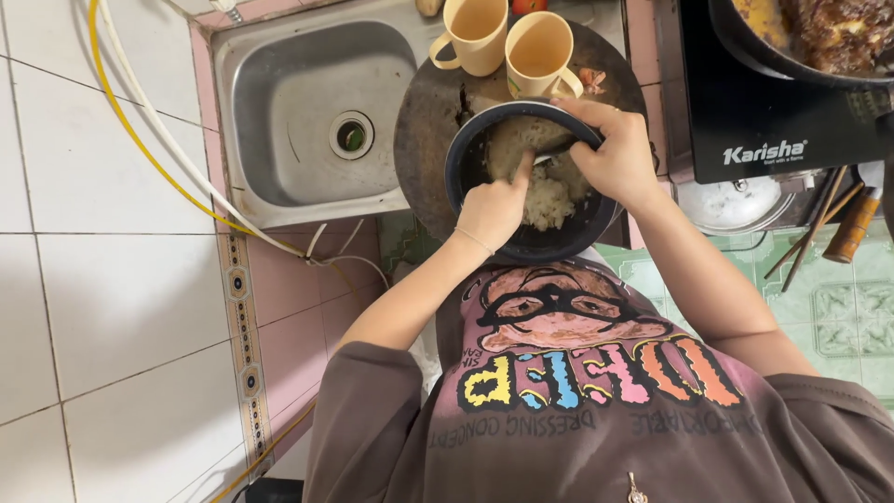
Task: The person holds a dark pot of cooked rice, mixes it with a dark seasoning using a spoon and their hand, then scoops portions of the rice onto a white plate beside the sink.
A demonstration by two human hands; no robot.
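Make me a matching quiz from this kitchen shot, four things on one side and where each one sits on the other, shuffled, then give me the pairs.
Things:
1. Dark round pot of cooked rice
2. Two beige plastic mugs
3. Steel sink basin
4. Wooden chopsticks

Places:
A. Far left of the counter, drain in the middle
B. Right of the pot, beside the black stove
C. Behind the pot, on the round dark board
D. Between the left hand and right hand

Pairs: 1-D, 2-C, 3-A, 4-B
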